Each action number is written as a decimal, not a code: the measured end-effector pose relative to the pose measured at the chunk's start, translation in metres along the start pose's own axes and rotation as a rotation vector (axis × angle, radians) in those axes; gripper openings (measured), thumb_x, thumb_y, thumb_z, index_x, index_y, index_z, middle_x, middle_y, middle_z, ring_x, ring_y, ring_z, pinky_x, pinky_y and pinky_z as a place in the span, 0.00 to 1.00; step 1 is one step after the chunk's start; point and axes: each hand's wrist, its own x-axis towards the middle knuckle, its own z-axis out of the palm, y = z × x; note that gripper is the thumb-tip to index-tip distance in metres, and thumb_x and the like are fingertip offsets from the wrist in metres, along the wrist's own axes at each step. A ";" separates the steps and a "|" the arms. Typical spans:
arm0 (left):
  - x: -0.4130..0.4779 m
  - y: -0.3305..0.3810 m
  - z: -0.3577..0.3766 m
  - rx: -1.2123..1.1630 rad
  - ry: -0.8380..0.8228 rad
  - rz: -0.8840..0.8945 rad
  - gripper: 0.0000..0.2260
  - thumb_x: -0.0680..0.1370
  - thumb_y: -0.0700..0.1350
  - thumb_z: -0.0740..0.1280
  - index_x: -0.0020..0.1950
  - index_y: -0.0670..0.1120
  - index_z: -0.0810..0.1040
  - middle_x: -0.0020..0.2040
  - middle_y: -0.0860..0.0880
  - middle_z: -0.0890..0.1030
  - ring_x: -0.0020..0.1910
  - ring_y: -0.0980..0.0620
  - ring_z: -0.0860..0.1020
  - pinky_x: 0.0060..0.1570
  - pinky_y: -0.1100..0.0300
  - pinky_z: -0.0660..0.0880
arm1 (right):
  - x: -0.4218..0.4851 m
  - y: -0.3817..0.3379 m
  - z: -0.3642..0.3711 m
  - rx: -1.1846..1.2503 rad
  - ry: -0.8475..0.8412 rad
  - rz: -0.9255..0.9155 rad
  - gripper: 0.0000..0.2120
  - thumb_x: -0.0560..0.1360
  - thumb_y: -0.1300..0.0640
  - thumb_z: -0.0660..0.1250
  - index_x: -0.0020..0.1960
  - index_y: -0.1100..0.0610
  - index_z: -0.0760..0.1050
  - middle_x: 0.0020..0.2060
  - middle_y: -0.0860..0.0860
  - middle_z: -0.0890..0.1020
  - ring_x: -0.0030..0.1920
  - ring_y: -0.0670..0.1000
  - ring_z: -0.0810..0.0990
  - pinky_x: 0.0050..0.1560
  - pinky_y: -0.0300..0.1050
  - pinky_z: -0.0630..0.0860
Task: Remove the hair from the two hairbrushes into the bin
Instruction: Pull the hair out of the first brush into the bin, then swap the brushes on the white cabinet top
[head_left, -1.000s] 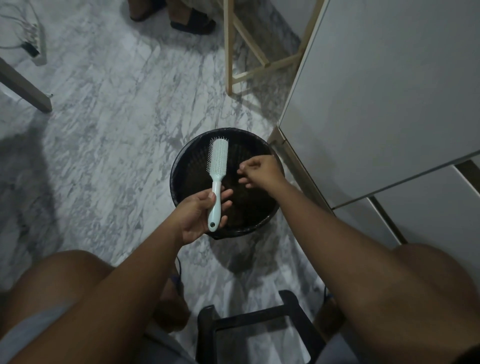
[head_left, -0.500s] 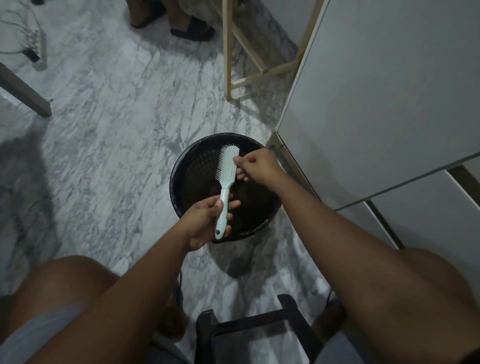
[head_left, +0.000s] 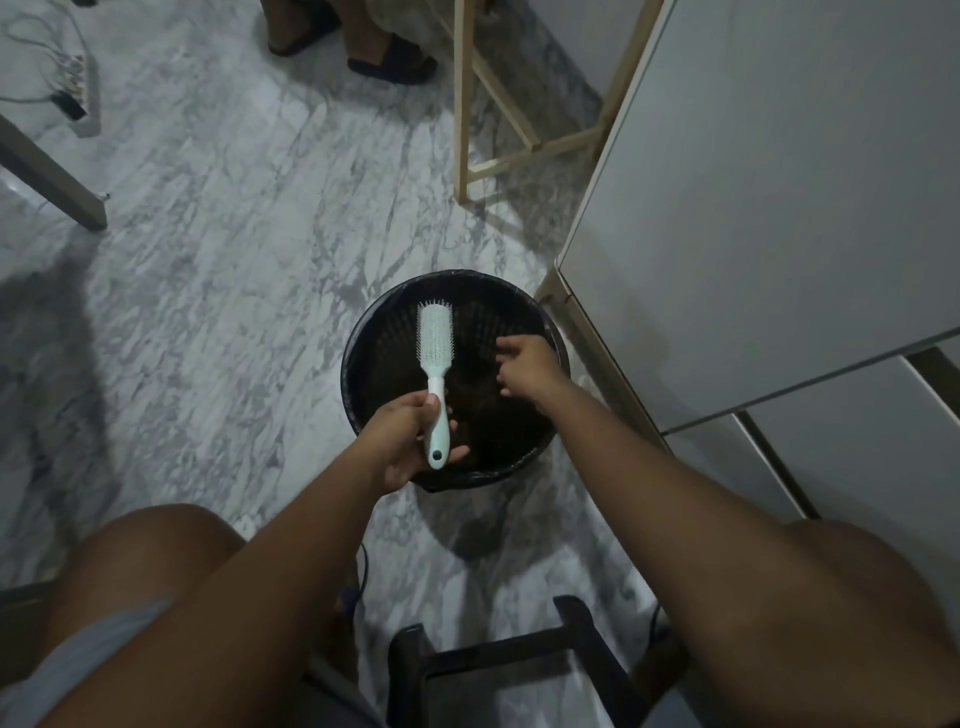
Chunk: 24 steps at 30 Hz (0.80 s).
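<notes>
Left hand wraps hairbrush handle; right hand blurred over dark bin

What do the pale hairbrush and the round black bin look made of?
Pale mint hairbrush: likely moulded plastic, smooth one-piece handle with a hanging hole. Round black bin: probably plastic mesh, grid-patterned inner wall; dim light leaves it open.

Left hand holds hairbrush over bin; right hand spread beside.
</notes>
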 end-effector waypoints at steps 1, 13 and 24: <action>0.003 -0.001 0.001 0.050 0.013 -0.020 0.09 0.84 0.41 0.61 0.63 0.44 0.76 0.56 0.42 0.77 0.53 0.45 0.78 0.43 0.44 0.82 | -0.001 0.001 0.003 -0.114 -0.012 -0.024 0.25 0.76 0.68 0.63 0.73 0.58 0.71 0.68 0.58 0.77 0.65 0.57 0.78 0.67 0.51 0.76; 0.038 -0.016 0.005 0.211 0.122 -0.085 0.10 0.84 0.42 0.60 0.64 0.45 0.76 0.51 0.43 0.78 0.46 0.47 0.77 0.40 0.51 0.76 | 0.010 0.041 0.030 -0.799 -0.165 -0.161 0.37 0.79 0.59 0.63 0.81 0.58 0.45 0.79 0.64 0.52 0.78 0.69 0.49 0.77 0.64 0.55; -0.055 0.053 0.047 0.224 0.089 0.016 0.09 0.84 0.42 0.62 0.60 0.43 0.79 0.54 0.40 0.78 0.52 0.42 0.76 0.49 0.47 0.78 | -0.056 -0.045 -0.027 -0.739 -0.072 -0.292 0.35 0.81 0.56 0.61 0.81 0.57 0.46 0.79 0.62 0.53 0.79 0.67 0.49 0.79 0.62 0.52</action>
